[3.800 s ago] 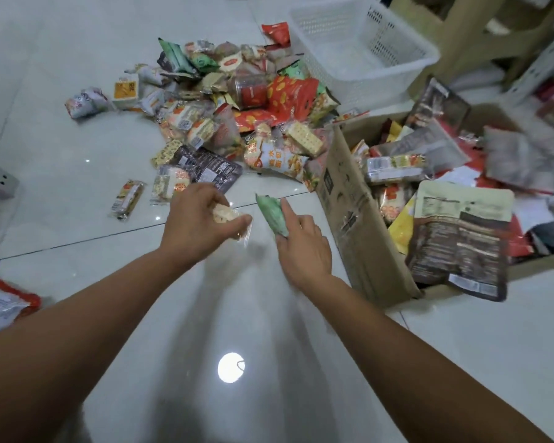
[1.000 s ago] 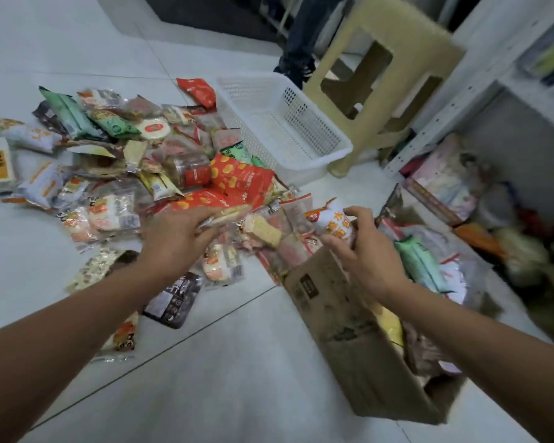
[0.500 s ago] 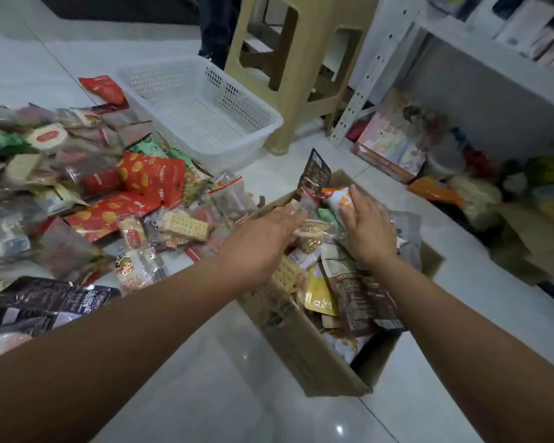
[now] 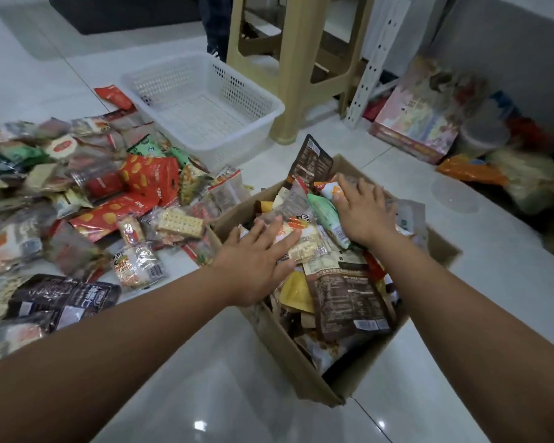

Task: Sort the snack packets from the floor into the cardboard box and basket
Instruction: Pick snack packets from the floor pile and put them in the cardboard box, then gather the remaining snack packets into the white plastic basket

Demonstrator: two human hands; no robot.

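An open cardboard box point(image 4: 288, 356) on the white floor is heaped with snack packets. My left hand point(image 4: 253, 260) lies flat, fingers straight, on a clear cracker packet point(image 4: 307, 243) at the box's left side. My right hand point(image 4: 363, 215) lies flat with spread fingers over packets at the far side, its thumb by an orange-and-white packet point(image 4: 328, 188) and a green packet point(image 4: 325, 212). A pile of loose snack packets point(image 4: 109, 199) covers the floor to the left. The white plastic basket point(image 4: 205, 100) stands behind the pile with nothing inside.
A beige plastic stool point(image 4: 295, 59) stands right behind the basket, and a person's legs point(image 4: 216, 20) beyond it. A white perforated shelf post point(image 4: 368, 68), a pink printed box point(image 4: 419, 119) and other clutter fill the right. A dark mat point(image 4: 119, 11) lies at the far left.
Both hands carried packets from the pile over to the box and have let them go. They now lie flat on the box's contents. The view has swung right toward the box.
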